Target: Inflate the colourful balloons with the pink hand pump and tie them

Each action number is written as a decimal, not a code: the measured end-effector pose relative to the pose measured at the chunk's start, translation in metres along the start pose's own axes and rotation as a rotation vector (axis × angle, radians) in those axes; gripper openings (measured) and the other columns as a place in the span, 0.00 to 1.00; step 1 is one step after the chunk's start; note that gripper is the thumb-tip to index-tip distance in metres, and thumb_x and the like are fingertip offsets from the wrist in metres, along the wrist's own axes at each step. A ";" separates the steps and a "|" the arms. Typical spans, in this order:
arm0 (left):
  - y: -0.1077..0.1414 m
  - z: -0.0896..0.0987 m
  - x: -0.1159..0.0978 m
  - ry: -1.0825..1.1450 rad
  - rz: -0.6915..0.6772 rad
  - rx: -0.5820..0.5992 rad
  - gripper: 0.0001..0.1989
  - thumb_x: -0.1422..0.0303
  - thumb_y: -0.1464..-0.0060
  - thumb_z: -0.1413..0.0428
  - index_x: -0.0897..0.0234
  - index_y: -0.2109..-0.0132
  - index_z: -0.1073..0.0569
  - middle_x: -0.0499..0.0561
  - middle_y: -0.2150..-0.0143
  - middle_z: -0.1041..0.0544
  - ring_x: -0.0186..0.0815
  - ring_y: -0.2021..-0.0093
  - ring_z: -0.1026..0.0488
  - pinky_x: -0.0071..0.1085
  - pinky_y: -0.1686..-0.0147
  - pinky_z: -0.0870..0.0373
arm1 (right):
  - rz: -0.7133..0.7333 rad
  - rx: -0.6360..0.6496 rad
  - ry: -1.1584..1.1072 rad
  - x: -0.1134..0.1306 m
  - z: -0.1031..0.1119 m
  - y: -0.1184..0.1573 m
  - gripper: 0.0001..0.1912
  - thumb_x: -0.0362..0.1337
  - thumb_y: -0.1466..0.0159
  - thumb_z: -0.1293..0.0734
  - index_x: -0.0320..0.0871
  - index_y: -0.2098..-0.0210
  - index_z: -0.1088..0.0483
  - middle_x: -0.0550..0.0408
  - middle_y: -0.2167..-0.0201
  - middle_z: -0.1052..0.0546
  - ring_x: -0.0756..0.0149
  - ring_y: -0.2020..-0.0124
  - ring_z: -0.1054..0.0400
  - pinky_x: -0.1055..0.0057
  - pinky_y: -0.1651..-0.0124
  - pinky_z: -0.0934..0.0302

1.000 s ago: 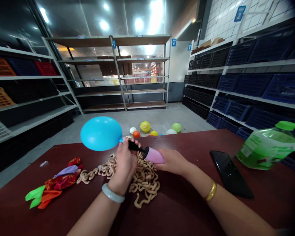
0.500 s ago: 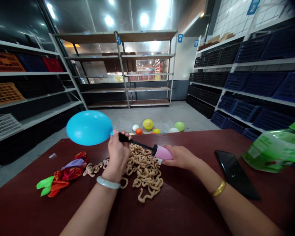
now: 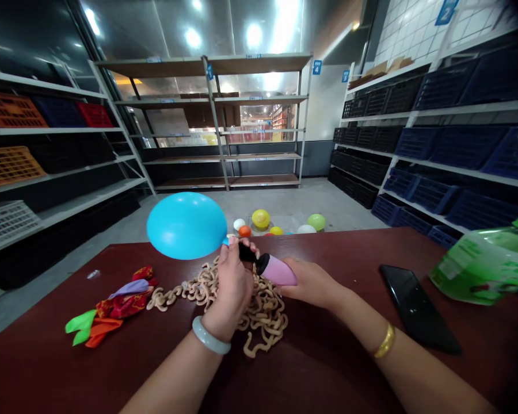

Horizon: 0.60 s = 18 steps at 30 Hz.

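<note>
My left hand is closed around the black end of a hand balloon pump, its fingers also at the neck of an inflated blue balloon. The balloon sticks out to the left, above the table's far edge. My right hand grips the pink barrel of the balloon pump. The barrel sits close to my left hand, with hardly any black rod showing. Under my hands lies a pile of beige rubber bands or rings, partly hidden. Flat uninflated balloons in red, orange, green and purple lie to the left.
A black phone and a green-and-clear bottle or pouch are on the right of the dark red table. Several inflated balloons rest on the floor beyond it. Shelves with crates line both sides.
The blue balloon and my left hand have moved right, toward the pink barrel. The black rod that showed between my hands is now almost out of sight. My right hand has barely shifted.
</note>
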<state>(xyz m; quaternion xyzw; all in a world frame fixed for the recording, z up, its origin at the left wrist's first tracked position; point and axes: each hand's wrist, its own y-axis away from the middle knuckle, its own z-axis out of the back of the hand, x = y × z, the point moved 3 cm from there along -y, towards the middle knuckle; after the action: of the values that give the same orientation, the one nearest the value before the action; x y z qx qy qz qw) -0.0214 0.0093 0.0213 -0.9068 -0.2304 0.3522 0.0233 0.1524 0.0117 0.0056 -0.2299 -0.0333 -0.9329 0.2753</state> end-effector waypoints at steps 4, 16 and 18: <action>-0.025 0.014 -0.027 -0.010 -0.046 -0.052 0.11 0.69 0.46 0.38 0.62 0.65 0.36 0.47 0.71 0.30 0.33 0.71 0.30 0.30 0.72 0.32 | 0.001 0.050 0.005 -0.007 0.000 -0.003 0.33 0.58 0.41 0.31 0.46 0.43 0.32 0.47 0.51 0.21 0.49 0.53 0.27 0.64 0.57 0.40; -0.056 0.038 -0.053 -0.029 -0.113 -0.154 0.13 0.67 0.44 0.39 0.61 0.65 0.38 0.45 0.73 0.31 0.32 0.74 0.31 0.29 0.73 0.34 | 0.056 0.048 0.120 -0.020 0.001 -0.003 0.28 0.58 0.38 0.34 0.44 0.48 0.31 0.47 0.55 0.20 0.50 0.57 0.26 0.65 0.62 0.42; -0.046 0.030 -0.038 -0.010 -0.093 -0.114 0.14 0.66 0.45 0.37 0.61 0.65 0.38 0.45 0.72 0.30 0.32 0.72 0.30 0.30 0.72 0.33 | 0.053 0.028 0.146 -0.018 0.003 -0.002 0.28 0.58 0.37 0.34 0.44 0.48 0.31 0.47 0.56 0.20 0.50 0.58 0.26 0.65 0.62 0.43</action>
<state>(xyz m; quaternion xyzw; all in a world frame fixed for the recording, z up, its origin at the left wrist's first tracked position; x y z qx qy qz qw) -0.0833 0.0303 0.0317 -0.8931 -0.2922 0.3417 -0.0133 0.1657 0.0227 0.0003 -0.1584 -0.0199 -0.9389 0.3049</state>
